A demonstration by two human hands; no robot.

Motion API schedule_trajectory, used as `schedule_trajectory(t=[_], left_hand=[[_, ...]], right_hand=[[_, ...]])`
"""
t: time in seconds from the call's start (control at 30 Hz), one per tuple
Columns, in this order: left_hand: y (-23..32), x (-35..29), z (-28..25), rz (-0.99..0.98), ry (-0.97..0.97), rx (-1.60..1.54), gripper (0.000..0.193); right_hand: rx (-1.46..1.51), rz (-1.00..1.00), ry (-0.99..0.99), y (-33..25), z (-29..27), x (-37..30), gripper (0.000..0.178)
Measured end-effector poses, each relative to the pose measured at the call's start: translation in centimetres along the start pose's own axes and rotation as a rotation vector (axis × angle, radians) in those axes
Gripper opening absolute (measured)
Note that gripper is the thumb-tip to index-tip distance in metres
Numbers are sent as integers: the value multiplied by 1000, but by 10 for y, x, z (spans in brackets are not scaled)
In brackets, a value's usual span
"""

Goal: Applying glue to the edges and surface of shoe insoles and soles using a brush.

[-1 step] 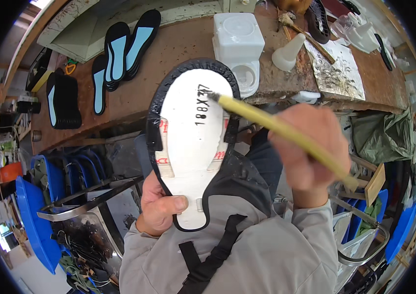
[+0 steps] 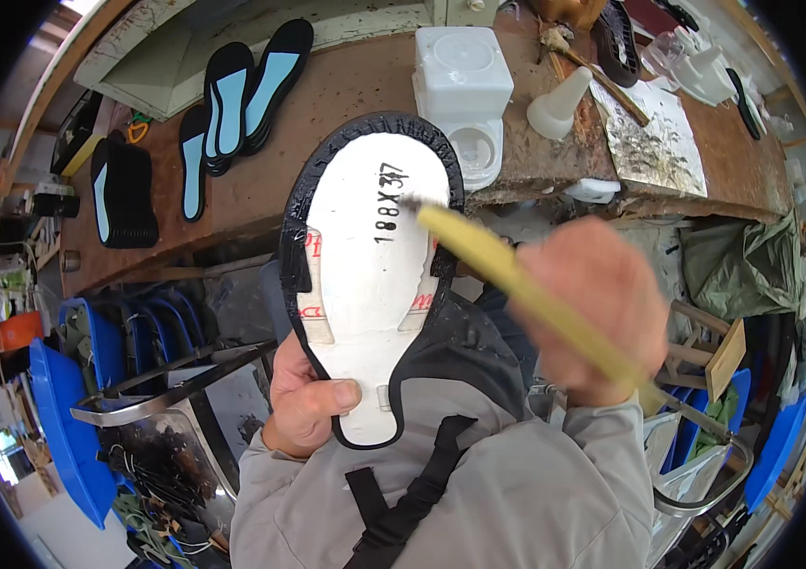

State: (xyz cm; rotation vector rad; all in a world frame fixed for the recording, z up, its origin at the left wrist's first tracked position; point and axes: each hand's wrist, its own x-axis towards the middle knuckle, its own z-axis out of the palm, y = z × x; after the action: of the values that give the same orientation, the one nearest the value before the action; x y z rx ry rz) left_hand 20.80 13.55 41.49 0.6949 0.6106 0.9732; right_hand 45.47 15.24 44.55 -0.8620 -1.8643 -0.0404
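Observation:
My left hand (image 2: pixel 313 403) grips a shoe upper (image 2: pixel 296 204) by its narrow heel end, thumb on top. The upper is black, and its underside faces up. A white insole board (image 2: pixel 365 294) with dark printed marks covers its middle, framed by the black, glossy folded-over edge. Wrapped round the yellow handle of a brush (image 2: pixel 507 270) is my right hand (image 2: pixel 597 313), smeared by motion. The dark, blurred brush tip sits over the board beside the print; I cannot tell whether it touches.
On the brown workbench (image 2: pixel 346 90) lie stacks of black and light-blue insoles (image 2: pixel 227 104). A white plastic container (image 2: pixel 464 71), a cone-shaped white bottle (image 2: pixel 555 104), a hammer (image 2: pixel 616 93) and a stained sheet (image 2: pixel 654 137) sit to the right. Metal-framed racks (image 2: pixel 175 394) flank me.
The brush tip has moved slightly down and right over the board, and its rear end has dropped toward my right wrist. The left hand and the upper stay nearly still.

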Motion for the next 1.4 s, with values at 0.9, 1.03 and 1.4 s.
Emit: schedule_trajectory(t=[0.9, 1.03, 1.4], left_hand=[[-39, -4, -20, 362, -171, 448, 38], [-37, -3, -20, 387, -173, 389, 36], [-32, -5, -23, 413, -174, 278, 42]], right_hand=[[494, 604, 519, -27, 7, -4, 18], [105, 215, 262, -28, 4, 5, 17], [630, 615, 575, -28, 17, 32, 8]])
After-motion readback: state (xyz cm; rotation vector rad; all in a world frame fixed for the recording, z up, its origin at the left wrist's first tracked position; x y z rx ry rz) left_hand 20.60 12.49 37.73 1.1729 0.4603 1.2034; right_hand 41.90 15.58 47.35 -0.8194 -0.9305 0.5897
